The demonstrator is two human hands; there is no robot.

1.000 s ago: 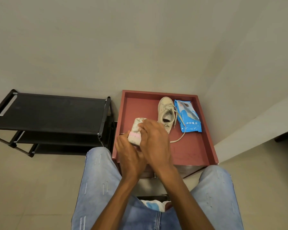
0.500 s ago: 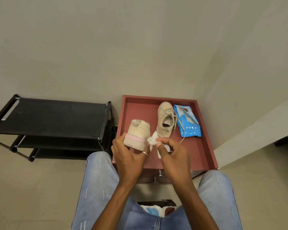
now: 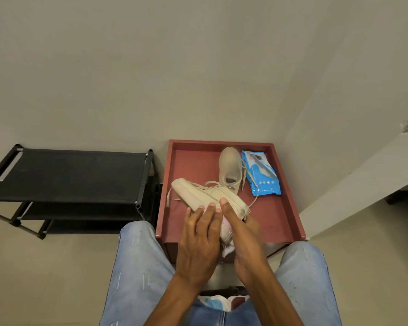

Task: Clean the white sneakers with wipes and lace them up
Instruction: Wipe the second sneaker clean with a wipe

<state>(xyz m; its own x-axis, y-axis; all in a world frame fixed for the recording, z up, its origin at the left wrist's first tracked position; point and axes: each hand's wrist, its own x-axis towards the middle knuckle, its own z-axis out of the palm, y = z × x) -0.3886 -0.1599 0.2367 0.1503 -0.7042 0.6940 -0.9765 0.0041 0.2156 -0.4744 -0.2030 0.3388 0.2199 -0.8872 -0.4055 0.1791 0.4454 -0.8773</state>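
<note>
above red tray (image 3: 272, 220), left hand (image 3: 198, 238) and right hand (image 3: 245, 238) grip sneaker (image 3: 205, 192), wipe (image 3: 227, 250) between.

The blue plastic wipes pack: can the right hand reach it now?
Probably yes: nothing stands between the right hand and the blue plastic wipes pack, but it seems to hold a white wipe.

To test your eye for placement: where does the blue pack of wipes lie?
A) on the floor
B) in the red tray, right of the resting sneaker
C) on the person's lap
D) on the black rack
B: the blue pack of wipes lies in the red tray, just right of the resting sneaker.
</note>
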